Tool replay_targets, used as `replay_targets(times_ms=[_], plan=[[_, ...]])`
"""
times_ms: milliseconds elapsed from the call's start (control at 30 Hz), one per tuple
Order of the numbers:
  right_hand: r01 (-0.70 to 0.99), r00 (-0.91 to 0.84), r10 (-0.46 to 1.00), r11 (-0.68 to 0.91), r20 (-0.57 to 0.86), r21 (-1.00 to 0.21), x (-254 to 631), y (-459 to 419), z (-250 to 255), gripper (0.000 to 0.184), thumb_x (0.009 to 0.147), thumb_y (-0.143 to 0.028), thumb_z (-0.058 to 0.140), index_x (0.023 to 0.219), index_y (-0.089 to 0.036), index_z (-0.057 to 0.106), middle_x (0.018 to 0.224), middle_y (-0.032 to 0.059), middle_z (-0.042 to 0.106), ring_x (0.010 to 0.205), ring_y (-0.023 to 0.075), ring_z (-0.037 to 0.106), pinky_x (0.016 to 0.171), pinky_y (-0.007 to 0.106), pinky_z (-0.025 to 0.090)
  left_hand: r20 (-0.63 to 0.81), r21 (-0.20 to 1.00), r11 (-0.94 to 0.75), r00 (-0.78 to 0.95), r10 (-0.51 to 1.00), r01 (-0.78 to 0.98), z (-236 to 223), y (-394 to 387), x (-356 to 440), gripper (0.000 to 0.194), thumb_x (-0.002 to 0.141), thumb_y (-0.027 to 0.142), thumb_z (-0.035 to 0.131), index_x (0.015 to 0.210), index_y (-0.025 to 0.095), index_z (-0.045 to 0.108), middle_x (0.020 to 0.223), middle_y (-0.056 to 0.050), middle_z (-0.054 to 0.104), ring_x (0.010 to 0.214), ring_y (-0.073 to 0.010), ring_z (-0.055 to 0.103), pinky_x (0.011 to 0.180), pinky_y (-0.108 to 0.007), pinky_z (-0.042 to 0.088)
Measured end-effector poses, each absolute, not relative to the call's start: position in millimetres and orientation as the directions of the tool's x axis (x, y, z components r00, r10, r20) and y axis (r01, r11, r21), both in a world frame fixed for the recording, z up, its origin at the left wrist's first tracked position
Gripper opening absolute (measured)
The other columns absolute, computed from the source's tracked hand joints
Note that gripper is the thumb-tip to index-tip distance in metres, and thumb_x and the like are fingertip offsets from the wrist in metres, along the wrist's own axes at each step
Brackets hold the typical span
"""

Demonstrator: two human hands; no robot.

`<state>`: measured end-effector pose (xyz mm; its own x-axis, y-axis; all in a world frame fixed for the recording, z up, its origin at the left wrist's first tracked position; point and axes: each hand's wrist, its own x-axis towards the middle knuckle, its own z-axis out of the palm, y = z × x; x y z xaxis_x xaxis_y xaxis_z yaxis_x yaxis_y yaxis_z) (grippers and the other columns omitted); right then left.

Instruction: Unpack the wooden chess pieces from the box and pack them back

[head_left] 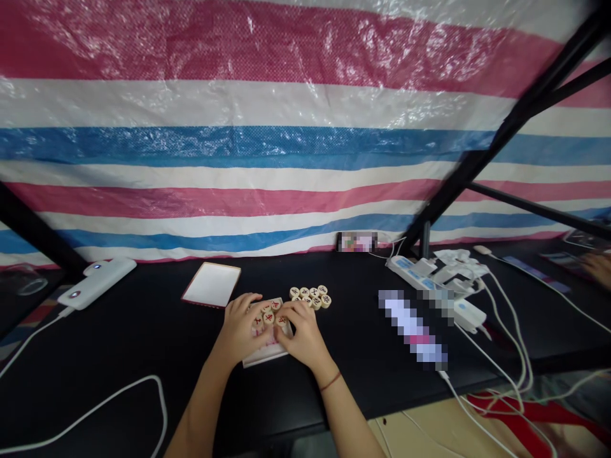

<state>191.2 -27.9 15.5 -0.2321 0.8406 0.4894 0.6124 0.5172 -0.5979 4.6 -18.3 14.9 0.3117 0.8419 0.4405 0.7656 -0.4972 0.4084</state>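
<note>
Both my hands are over a small shallow box [268, 355] with a pale rim near the table's front edge. Inside it lie several round xiangqi pieces [268, 317] with red characters. My left hand [237, 329] curls over the box's left side, its thumb reaching in across the lower part. My right hand [305, 333] comes from the other side, thumb and forefinger closed about a red-marked xiangqi piece [281, 320]. Just behind my right hand, several xiangqi pieces with black characters [315, 298] stand in rows on the table, partly hidden by its fingers.
A flat white box lid [212, 284] lies at the back left. Farther left is a white device [98, 283] with a cable. On the right are a power strip [465, 313], a blurred-out phone-like object [413, 327] and loose cables. Another person's hand [599, 267] shows at far right.
</note>
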Motion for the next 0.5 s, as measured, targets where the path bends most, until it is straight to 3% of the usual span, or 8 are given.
replay_targets(times_ms=[200, 500], plan=[[0.617, -0.234, 0.852, 0.502, 0.468, -0.606, 191, -24, 7, 0.019, 0.07, -0.012, 0.065, 0.087, -0.022, 0.065, 0.096, 0.004, 0.059, 0.095, 0.0223, 0.052, 0.088, 0.037, 0.04, 0.362, 0.48, -0.435, 0.279, 0.889, 0.762, -6, -15, -2, 0.05, 0.074, 0.032, 0.068, 0.123, 0.028, 0.059, 0.129, -0.006, 0.055, 0.122, -0.0285, 0.049, 0.104, -0.047, 0.04], [0.611, -0.209, 0.861, 0.485, 0.463, -0.626, 189, -21, 7, 0.015, 0.075, -0.011, 0.062, 0.086, -0.02, 0.06, 0.092, 0.0043, 0.06, 0.09, 0.0213, 0.053, 0.085, 0.035, 0.042, 0.361, 0.517, -0.438, 0.277, 0.891, 0.736, -10, -13, 1, 0.049, 0.077, 0.029, 0.064, 0.125, 0.025, 0.056, 0.122, -0.007, 0.059, 0.117, -0.0274, 0.051, 0.103, -0.047, 0.04]])
